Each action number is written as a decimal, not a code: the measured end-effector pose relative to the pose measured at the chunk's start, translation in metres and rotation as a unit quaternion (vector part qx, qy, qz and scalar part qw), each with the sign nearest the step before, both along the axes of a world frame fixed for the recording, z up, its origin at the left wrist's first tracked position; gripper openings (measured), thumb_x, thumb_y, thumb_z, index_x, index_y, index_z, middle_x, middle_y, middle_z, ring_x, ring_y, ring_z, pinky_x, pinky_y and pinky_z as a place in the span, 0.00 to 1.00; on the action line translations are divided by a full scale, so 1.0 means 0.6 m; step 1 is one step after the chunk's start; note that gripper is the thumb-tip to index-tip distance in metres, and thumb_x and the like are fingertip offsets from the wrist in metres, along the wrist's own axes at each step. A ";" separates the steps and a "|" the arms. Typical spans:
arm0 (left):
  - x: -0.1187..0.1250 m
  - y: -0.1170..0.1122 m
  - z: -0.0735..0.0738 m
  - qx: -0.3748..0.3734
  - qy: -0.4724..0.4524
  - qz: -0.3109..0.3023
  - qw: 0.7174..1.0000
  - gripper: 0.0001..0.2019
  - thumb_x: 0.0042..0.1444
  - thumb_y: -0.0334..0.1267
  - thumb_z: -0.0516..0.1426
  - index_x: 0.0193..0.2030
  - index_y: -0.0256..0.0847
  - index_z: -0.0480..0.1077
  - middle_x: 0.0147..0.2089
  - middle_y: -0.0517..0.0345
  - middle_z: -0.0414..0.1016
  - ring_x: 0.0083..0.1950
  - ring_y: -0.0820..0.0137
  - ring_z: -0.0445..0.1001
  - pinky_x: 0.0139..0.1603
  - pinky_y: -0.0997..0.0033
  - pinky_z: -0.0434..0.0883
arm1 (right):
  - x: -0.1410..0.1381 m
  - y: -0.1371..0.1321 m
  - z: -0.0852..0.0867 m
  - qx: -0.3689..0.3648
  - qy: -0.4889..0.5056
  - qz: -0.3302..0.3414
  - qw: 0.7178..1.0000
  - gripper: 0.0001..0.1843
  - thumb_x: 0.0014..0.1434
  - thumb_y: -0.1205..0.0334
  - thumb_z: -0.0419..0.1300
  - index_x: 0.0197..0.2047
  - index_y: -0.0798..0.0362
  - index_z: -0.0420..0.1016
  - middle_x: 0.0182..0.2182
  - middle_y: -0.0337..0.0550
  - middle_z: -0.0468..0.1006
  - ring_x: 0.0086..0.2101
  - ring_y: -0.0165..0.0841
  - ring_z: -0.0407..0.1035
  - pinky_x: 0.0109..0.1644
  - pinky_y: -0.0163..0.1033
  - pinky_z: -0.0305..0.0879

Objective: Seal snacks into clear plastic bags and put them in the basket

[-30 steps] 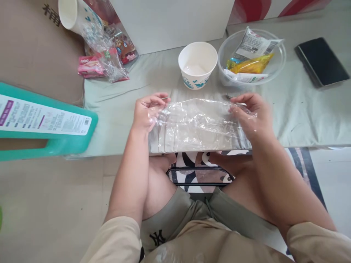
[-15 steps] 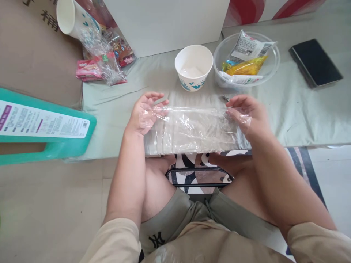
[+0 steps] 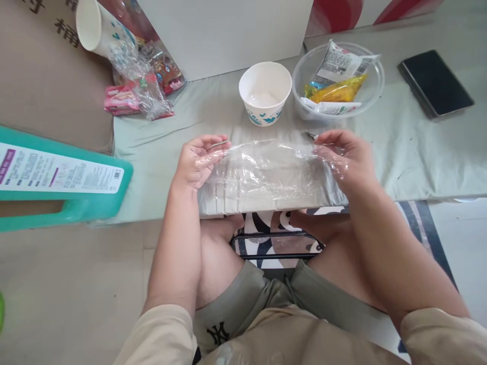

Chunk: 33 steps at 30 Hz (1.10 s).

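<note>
A sheet of clear plastic film (image 3: 266,170) stretches between my two hands, just over the front edge of the cloth-covered surface. My left hand (image 3: 198,159) pinches its left end between thumb and fingers. At the other end my right hand (image 3: 344,157) grips the film, thumb against the fingertips. A small dark metallic thing (image 3: 311,135) shows by the right fingertips; what it is cannot be made out. Beyond the film stands a white paper bowl (image 3: 265,96) with blue leaf prints, upright and apart from both hands.
A clear plastic bowl (image 3: 376,94) holds several packets. A dark phone (image 3: 437,83) lies to the right. On the left are a paper cup (image 3: 89,25) lying tilted, snack packages (image 3: 122,100), a cardboard box (image 3: 49,76) and a green jug (image 3: 114,200) reaching over the surface's edge.
My left fingers, spread apart before, have closed to a pinch on the film. The film's left end no longer lies over the left palm. My right hand keeps its grip.
</note>
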<state>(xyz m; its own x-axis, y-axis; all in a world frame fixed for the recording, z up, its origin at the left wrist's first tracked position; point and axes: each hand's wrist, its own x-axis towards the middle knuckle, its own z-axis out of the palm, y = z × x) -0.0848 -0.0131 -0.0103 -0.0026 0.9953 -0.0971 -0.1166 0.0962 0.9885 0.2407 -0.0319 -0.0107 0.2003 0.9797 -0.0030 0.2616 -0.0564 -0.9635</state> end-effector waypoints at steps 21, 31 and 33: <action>-0.024 0.021 -0.011 -0.050 -0.032 0.044 0.997 0.06 0.46 0.27 0.61 0.25 0.39 0.78 0.50 0.50 0.82 0.52 0.64 0.83 0.47 0.71 0.82 | 0.021 0.039 -0.052 0.001 0.185 -0.049 0.981 0.12 0.47 0.63 0.68 0.36 0.46 0.75 0.41 0.39 0.78 0.33 0.32 0.73 0.32 0.38 0.71; -0.016 0.018 -0.021 -0.025 0.070 0.015 0.997 0.19 0.38 0.28 0.70 0.40 0.42 0.78 0.49 0.55 0.81 0.50 0.66 0.82 0.49 0.71 0.80 | 0.004 0.010 -0.022 0.025 0.106 -0.033 0.993 0.17 0.60 0.50 0.64 0.51 0.43 0.73 0.49 0.41 0.78 0.36 0.32 0.77 0.35 0.39 0.74; -0.016 0.019 -0.023 -0.013 0.071 0.025 0.997 0.18 0.40 0.29 0.70 0.40 0.42 0.77 0.50 0.55 0.80 0.47 0.68 0.82 0.50 0.69 0.79 | 0.008 0.008 -0.026 0.029 0.062 -0.024 0.997 0.21 0.53 0.60 0.69 0.50 0.43 0.73 0.47 0.39 0.79 0.33 0.29 0.75 0.34 0.37 0.73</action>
